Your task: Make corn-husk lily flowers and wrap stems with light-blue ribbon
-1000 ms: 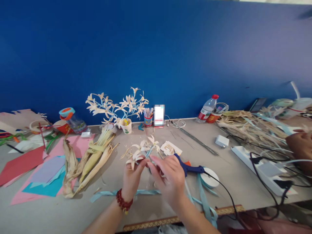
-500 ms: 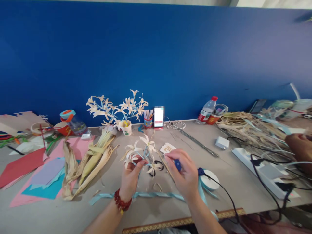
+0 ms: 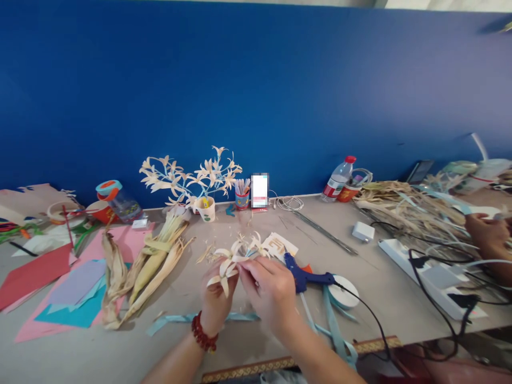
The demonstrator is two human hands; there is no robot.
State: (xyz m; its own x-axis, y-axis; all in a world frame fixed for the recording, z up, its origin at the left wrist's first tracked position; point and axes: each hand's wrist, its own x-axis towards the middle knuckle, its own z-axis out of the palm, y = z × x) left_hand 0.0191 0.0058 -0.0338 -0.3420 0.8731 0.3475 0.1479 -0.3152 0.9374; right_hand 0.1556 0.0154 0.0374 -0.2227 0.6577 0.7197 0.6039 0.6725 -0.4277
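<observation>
In the middle of the head view, my left hand, with a red bead bracelet at the wrist, is closed around a spray of cream husk flowers on light blue stems. My right hand meets it from the right, its thumb and fingers pinched on the spray beside the blossoms. The fingers hide the exact spot they grip. Just right of my right hand a blue glue gun lies on the table with its black cord. Light blue ribbon runs under my wrists, and a white ribbon roll sits beyond the glue gun.
Dried corn husks and coloured paper cover the left side. Behind stand a cup of finished flowers, a pen cup and a bottle. On the right are a power strip, cables and another person's hand.
My right hand has moved left, from in front of the glue gun to the flowers, leaving the gun in plain view. The spray has turned and dropped slightly in my left hand.
</observation>
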